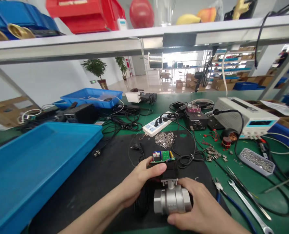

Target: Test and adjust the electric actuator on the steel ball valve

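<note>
A motorized ball valve lies on its side before me, over a black mat (110, 182). Its shiny steel valve body (171, 201) is nearest to me, and a black actuator housing (170, 171) joins it by a short stem. At the far end of the housing sits an exposed circuit board (162, 156) with green, blue and yellow parts. My left hand (143, 175) is closed round the actuator's left side, thumb across its top. Fingers and thumb of my right hand (195, 203) grip the right end of the steel body. The undersides of both grips are hidden.
A blue tray (44, 162) stands at the left. Beyond the valve lie loose washers (164, 139) and a power strip (156, 125). At right are cutters (218, 185), a wrench (249, 204), tweezers (246, 191) and a power supply (246, 118). A shelf (125, 40) spans overhead.
</note>
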